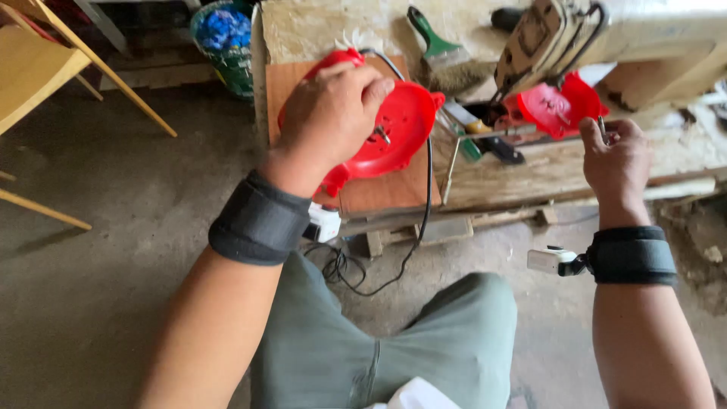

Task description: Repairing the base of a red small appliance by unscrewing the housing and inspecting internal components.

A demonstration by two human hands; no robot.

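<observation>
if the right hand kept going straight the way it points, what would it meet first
Probably the loose red plastic cover on the bench just beyond the right hand, which points up and away holding a thin metal tool. Depth is unclear, so it may pass above it toward the wooden block.

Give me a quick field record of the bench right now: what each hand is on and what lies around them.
left hand: palm down, gripping the red plastic housing on a brown board
right hand: raised, pinching a small thin metal piece, kind unclear
cord: black cable runs from the housing off the bench edge to the floor
second red part: lies apart to the right, untouched
brush: green-handled paintbrush at the back
wrists: a black band on each
</observation>
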